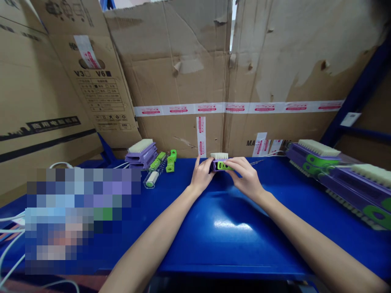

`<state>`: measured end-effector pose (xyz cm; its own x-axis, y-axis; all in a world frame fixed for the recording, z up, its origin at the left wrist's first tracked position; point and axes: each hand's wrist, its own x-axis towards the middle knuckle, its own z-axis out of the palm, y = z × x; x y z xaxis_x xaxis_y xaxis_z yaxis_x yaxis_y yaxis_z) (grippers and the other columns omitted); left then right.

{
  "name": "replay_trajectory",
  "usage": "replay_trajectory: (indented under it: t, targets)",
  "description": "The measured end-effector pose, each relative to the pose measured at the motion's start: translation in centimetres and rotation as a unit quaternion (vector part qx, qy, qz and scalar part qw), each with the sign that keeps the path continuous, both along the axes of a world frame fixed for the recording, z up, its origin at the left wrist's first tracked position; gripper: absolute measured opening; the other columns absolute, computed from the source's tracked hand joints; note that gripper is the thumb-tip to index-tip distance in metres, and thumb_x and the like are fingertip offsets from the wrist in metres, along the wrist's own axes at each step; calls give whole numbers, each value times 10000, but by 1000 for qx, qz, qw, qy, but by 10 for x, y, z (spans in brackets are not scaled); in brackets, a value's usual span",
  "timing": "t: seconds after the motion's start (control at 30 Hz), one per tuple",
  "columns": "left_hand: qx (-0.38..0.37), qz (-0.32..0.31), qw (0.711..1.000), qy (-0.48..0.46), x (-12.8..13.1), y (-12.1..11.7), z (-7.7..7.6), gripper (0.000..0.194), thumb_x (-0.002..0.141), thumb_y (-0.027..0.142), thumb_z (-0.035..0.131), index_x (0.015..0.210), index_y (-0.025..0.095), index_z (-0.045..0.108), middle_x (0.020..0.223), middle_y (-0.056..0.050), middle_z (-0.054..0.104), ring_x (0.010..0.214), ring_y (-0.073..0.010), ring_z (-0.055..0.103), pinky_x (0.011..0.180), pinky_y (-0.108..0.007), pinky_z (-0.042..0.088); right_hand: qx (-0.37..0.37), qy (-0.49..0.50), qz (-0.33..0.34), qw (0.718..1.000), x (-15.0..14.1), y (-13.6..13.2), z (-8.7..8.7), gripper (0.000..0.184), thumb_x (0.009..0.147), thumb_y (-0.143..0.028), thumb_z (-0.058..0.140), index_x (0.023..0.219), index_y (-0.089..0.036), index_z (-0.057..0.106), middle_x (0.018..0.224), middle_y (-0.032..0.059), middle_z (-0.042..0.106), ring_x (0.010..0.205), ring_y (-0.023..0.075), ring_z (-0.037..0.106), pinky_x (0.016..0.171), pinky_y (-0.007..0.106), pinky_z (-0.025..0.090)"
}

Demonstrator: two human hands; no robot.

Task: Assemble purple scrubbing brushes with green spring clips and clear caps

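Near the back of the blue table, my left hand (pixel 201 174) is closed around the side of a purple brush (pixel 215 166) with pale bristles pointing up. A bright green plastic end piece (pixel 221 165) with dark slots sits against the brush's near face. The fingers of my right hand (pixel 245 174) are closed on the right end of that green piece; the fingertips partly cover it. Whether the piece is fastened to the brush I cannot tell. Just beyond my right hand lies a thin pointed tool (pixel 257 162), perhaps a screwdriver.
Purple brushes (pixel 140 154) are stacked at the left, near loose green pieces (pixel 171 160), a spring (pixel 163 160) and a small clear case (pixel 151 179). More purple-green brushes (pixel 317 156) line the right. Cardboard (pixel 183 81) walls the back. Pixelation hides the left front; white cables (pixel 12 219) run there.
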<state>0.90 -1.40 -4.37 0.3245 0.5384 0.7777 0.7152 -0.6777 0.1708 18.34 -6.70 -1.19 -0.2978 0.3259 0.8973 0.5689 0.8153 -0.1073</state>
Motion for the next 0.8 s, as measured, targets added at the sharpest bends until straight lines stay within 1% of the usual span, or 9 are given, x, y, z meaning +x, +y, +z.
replay_trajectory:
  t: [0.23, 0.4, 0.53, 0.63, 0.8]
  targets:
    - [12, -7, 1000, 14, -1, 2, -2, 408, 758, 90, 521, 1157, 166, 485, 1067, -85, 661, 990, -208, 629, 1102, -508, 233, 5, -98, -10, 995, 1, 2, -3, 309, 861, -120, 442, 1100, -232, 600, 1015, 101, 624, 925, 221, 550, 778, 415, 496]
    - [16, -8, 1000, 12, -1, 2, -3, 399, 747, 72, 505, 1138, 152, 492, 1083, -93, 655, 1006, -205, 623, 1102, -503, 237, 22, -141, -24, 990, 1, -1, -3, 367, 850, -67, 392, 1148, -190, 567, 1034, 126, 592, 956, 228, 520, 792, 404, 490]
    - [16, -8, 1000, 16, -2, 2, -2, 393, 749, 73, 502, 1134, 149, 490, 1084, -93, 656, 1003, -202, 624, 1102, -499, 239, 30, -154, -33, 987, 0, -1, -3, 391, 845, -54, 377, 1164, -198, 553, 1025, 123, 597, 937, 228, 522, 760, 395, 482]
    - [15, -11, 1000, 22, -2, 2, -2, 393, 752, 76, 508, 1137, 152, 487, 1082, -89, 656, 1004, -198, 624, 1103, -490, 242, 33, -150, -53, 987, 0, 0, -4, 391, 841, -52, 395, 1176, -189, 543, 1046, 126, 607, 932, 236, 521, 740, 391, 465]
    - [17, -18, 999, 24, -1, 1, -1, 389, 758, 97, 536, 1140, 157, 488, 1071, -85, 658, 991, -202, 628, 1106, -490, 237, 16, -143, -74, 987, 3, 2, -4, 403, 847, -77, 424, 1224, -188, 510, 1041, 121, 615, 928, 242, 528, 735, 386, 449]
